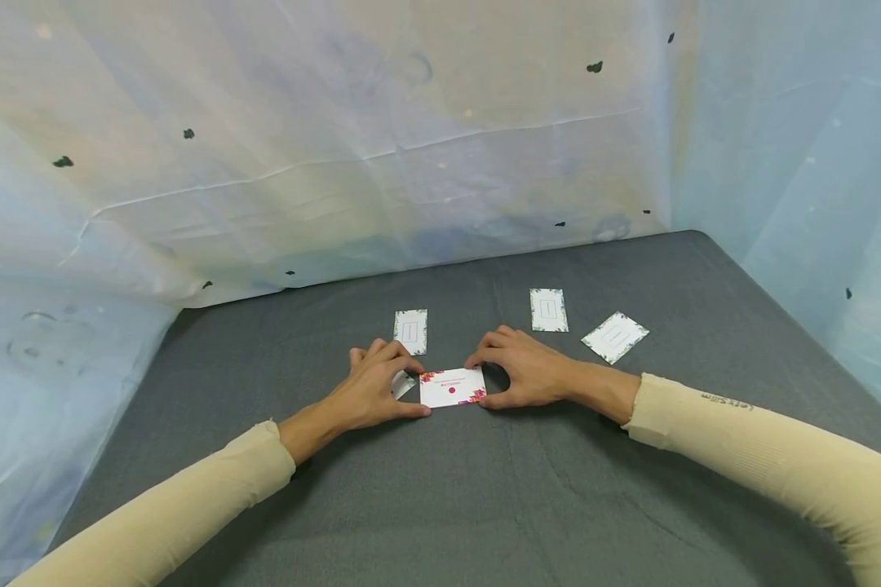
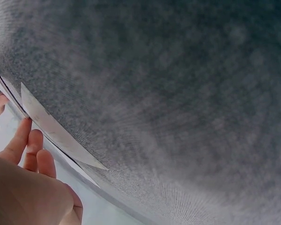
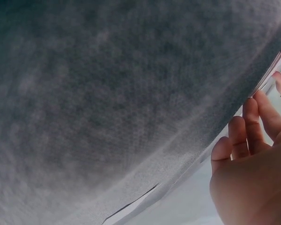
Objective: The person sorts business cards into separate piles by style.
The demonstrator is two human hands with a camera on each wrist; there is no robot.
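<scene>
One red card (image 1: 452, 389) sits between the left grip (image 1: 378, 387) and the right grip (image 1: 526, 369); we see each half spread, pinching one end. We count four leaf cards (image 1: 549, 310) on the bench (image 1: 477, 489): three farther out, one partly hidden by the left grip.

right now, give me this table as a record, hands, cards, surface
first card: white, pink corner decorations
left hand: thumb and finger at its left end
right hand: thumb and finger at its right end
second card: partly hidden by left hand
third card: just beyond left hand
fourth card: beyond right hand
fifth card: angled, right of fourth card
surface: grey cloth
</scene>
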